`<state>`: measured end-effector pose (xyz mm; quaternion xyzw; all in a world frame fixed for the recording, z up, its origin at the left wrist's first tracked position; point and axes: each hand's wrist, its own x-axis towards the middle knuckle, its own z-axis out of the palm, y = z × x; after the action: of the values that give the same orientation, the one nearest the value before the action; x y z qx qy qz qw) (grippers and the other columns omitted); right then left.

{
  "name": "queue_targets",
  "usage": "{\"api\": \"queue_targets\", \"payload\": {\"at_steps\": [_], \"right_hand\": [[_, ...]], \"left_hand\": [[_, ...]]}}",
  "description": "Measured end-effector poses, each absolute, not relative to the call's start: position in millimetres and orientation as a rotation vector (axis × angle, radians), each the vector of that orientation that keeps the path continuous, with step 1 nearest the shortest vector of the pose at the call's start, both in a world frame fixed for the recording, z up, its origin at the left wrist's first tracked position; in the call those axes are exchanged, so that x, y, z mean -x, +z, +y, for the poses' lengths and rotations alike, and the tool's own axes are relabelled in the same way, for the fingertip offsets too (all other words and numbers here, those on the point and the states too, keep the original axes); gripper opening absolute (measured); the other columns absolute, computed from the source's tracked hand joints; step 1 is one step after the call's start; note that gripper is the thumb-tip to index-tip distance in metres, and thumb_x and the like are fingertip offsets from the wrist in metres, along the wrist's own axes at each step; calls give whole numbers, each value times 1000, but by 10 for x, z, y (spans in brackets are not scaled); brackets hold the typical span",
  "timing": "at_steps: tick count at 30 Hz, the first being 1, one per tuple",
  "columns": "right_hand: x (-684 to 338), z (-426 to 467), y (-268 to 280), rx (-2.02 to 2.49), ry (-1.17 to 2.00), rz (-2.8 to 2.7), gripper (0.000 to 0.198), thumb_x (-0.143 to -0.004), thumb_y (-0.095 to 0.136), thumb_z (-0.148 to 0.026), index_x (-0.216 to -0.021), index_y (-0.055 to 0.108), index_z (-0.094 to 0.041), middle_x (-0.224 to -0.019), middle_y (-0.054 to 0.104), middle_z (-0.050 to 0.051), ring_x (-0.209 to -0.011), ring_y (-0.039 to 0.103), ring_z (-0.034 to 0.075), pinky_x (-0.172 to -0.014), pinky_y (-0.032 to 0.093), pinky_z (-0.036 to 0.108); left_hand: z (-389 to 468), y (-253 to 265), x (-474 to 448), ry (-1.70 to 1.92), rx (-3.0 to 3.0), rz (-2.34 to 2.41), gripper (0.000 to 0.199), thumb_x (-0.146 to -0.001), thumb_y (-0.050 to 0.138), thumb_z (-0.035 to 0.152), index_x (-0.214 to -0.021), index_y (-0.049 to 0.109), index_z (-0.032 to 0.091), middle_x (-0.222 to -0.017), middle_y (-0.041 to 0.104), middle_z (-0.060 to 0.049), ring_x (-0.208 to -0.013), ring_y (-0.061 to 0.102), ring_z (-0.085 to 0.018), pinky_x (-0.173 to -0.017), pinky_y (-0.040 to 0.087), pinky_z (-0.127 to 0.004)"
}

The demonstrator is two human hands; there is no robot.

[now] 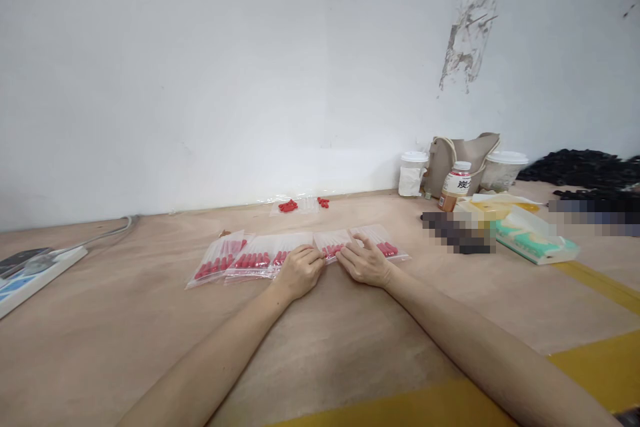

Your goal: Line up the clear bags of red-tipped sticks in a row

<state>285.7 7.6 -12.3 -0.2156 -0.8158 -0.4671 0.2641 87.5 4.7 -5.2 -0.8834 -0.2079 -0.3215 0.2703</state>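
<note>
Several clear plastic bags lie in an overlapping row on the wooden table, each holding small red rod-shaped pieces. My left hand point(303, 271) is closed, its fingertips pinching the near edge of a middle bag point(331, 240). On the same bag's near edge, the thumb and fingertips of my right hand point(369, 263) press together, with one finger raised. To the right, a bag point(393, 240) lies partly behind that hand. Left of my hands are another filled bag point(255, 255) and the leftmost bag point(216, 260). My fingers hide part of the edge they hold.
Loose red pieces point(288, 205) lie on clear plastic by the wall. A power strip point(45, 277) stands at left. Toward the right are a lidded cup point(413, 173), a bottle point(455, 187), a grey bag point(463, 157), a tissue pack point(537, 237) and a black pile point(583, 170).
</note>
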Motion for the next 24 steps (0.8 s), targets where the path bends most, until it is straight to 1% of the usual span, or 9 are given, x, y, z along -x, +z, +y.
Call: {"api": "queue_targets", "payload": {"at_steps": [10,14,16,18,20,21,22,24], "right_hand": [[-3185,53,-109,788,-1179,-2263,24,-84,36,-10,-72,55,-18,-64,53,-1,-64,43,10,-91,22,37],[-3255,43,-85,848,-1089,-2303,26,-84,35,-12,-68,55,-18,-62,53,-1,-63,43,10,-91,20,37],[-3238,26,-65,870,-1004,-2335,23,-85,37,-17,-73,56,-19,-66,56,0,-68,45,11,-89,22,37],[-3175,4,-52,911,-906,-2339,19,-84,40,-26,-89,57,-19,-80,59,4,-77,47,14,-83,25,35],[-3075,-6,-58,965,-840,-2340,26,-81,45,-31,-104,53,-20,-95,58,7,-84,47,17,-75,27,34],[-3021,-3,-68,983,-829,-2351,28,-81,46,-30,-107,51,-21,-97,58,7,-85,47,18,-72,27,33],[-2972,6,-81,993,-832,-2366,26,-81,46,-27,-106,52,-22,-95,59,7,-83,47,18,-70,27,32],[-2913,36,-106,1001,-857,-2380,21,-82,43,-21,-99,56,-21,-86,61,5,-77,48,17,-68,28,32]], "left_hand": [[45,-62,-877,-846,2416,-583,22,-84,42,12,-69,57,16,-71,62,-2,-65,56,-12,-72,45,-30],[50,-79,-880,-883,2429,-580,20,-83,44,13,-68,56,16,-73,63,-2,-66,56,-12,-72,46,-30],[56,-96,-875,-922,2424,-598,19,-83,45,14,-68,57,16,-73,63,-2,-66,56,-12,-72,46,-30],[55,-119,-881,-945,2430,-620,18,-83,45,14,-71,57,16,-73,63,-2,-65,56,-12,-71,46,-30],[36,-136,-907,-952,2455,-634,17,-83,45,15,-73,58,17,-73,63,-2,-66,57,-13,-71,46,-30],[17,-137,-925,-955,2471,-640,17,-83,44,15,-74,59,17,-75,64,-2,-68,57,-13,-71,45,-30],[-7,-127,-942,-955,2488,-648,17,-83,44,16,-76,59,18,-76,64,-2,-70,58,-13,-72,45,-30],[-66,-68,-951,-931,2524,-687,14,-83,46,20,-87,59,19,-87,64,-4,-81,58,-15,-77,44,-32]]}}
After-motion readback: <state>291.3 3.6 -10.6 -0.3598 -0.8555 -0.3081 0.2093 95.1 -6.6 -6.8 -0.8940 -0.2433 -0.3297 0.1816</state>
